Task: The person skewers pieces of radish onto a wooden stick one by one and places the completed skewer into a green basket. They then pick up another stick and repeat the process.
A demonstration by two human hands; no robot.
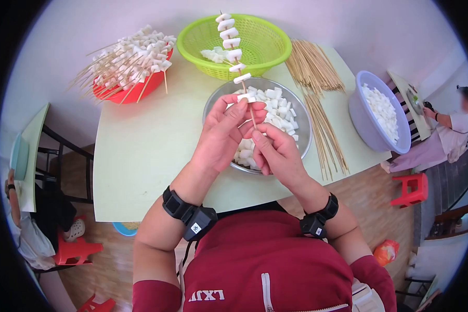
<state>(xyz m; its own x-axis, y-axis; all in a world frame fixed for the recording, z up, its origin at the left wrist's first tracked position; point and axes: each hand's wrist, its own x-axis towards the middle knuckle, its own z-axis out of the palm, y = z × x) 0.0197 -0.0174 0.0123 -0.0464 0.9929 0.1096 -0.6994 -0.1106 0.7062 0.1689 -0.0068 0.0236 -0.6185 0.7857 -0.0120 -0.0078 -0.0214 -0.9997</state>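
Both my hands are raised over a steel bowl (306,140) heaped with white chunks of food (282,108). My left hand (219,127) pinches a white piece (247,98) that sits lowest on a wooden skewer (253,118). Around the skewer's bottom end, the thumb and fingers of my right hand (280,153) are closed. Several more white pieces are threaded above, spaced apart, up to near the tip. The skewer leans away from me, its upper part overlapping a green plastic basket (268,39) in this view.
Filled skewers (140,54) pile up in a red basin (125,96) at the back left. Bare skewers (312,65) lie in bundles right of the bowl. A lilac tub (364,114) of white chunks stands at the table's right edge. People sit at other tables on both sides.
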